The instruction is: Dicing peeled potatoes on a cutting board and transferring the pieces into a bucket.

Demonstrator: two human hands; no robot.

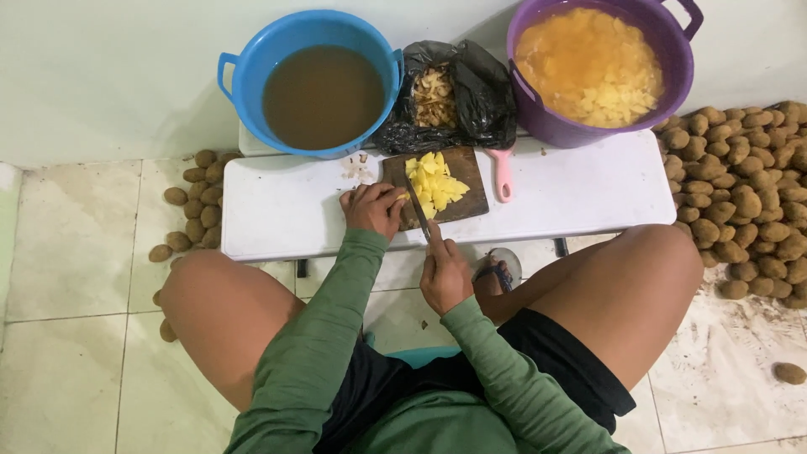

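On a low white table (pixel 572 189) lies a dark wooden cutting board (pixel 464 172) with a pile of yellow potato pieces (pixel 435 181). My left hand (pixel 371 208) rests on the board's left edge, fingers curled over a piece of potato beside the pile. My right hand (pixel 444 273) grips a knife (pixel 418 210), its blade angled up onto the board just right of my left fingers. Both sleeves are green.
A blue tub (pixel 313 80) of murky brown water and a purple tub (pixel 601 63) of cut potato in water stand at the back. A black bag (pixel 471 92) of peelings sits between them. Unpeeled potatoes are heaped right (pixel 744 197) and left (pixel 192 210). A pink handle (pixel 503 172) lies beside the board.
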